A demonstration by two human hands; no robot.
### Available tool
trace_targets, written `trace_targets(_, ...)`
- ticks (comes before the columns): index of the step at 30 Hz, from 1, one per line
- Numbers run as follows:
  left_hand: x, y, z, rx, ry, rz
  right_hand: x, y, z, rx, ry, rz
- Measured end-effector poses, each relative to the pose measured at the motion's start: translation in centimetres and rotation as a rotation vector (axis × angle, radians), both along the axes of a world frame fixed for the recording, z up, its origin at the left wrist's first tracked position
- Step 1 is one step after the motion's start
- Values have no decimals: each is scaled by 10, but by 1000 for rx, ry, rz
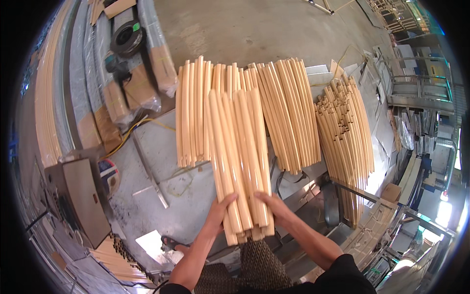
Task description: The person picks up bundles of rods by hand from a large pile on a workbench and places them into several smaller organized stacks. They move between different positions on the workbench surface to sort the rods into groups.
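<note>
Gripping: left hand point(218, 211) and right hand point(274, 207) clamped on opposite sides of one pole bundle point(228, 157), near its lower end.
Pole bundle: tan, glossy, running from the centre to the lower centre of the frame.
Pole stack point(289, 115): upper centre, just right of the bundle.
Pole pile point(346, 144): right of centre.
Black roll point(131, 47): upper left.

Ahead of the fingers point(263, 196), tube rows point(291, 117) barred the way — free floor point(264, 29) stretched beyond, toward its far edge; leftward, a metal bar point(151, 172) crossed the gap.
</note>
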State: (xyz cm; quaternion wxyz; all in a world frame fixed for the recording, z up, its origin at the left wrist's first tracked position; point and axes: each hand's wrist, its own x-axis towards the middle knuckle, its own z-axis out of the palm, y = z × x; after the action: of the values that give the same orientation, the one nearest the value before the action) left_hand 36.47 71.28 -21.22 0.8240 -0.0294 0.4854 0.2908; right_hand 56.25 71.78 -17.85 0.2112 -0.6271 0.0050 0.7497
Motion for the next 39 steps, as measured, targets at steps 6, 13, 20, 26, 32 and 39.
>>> trace_targets(6,77,160,-142,168,104,-121,77,129,-152,143,-78,-28)
trace_targets(13,140,174,-301,260,351,-202,142,140,-341,71,-49,-16)
trace_targets(20,173,128,-393,436,385,-170,170,117,-415,32,-44,61)
trace_targets(26,186,121,-409,477,602,-304,182,126,-427,-30,-198,198)
trace_targets(32,177,127,-384,398,1113,-806,180,104,-456,252,-986,839)
trace_targets(39,110,110,-411,565,1126,-618,160,119,-445,-58,-1170,1166)
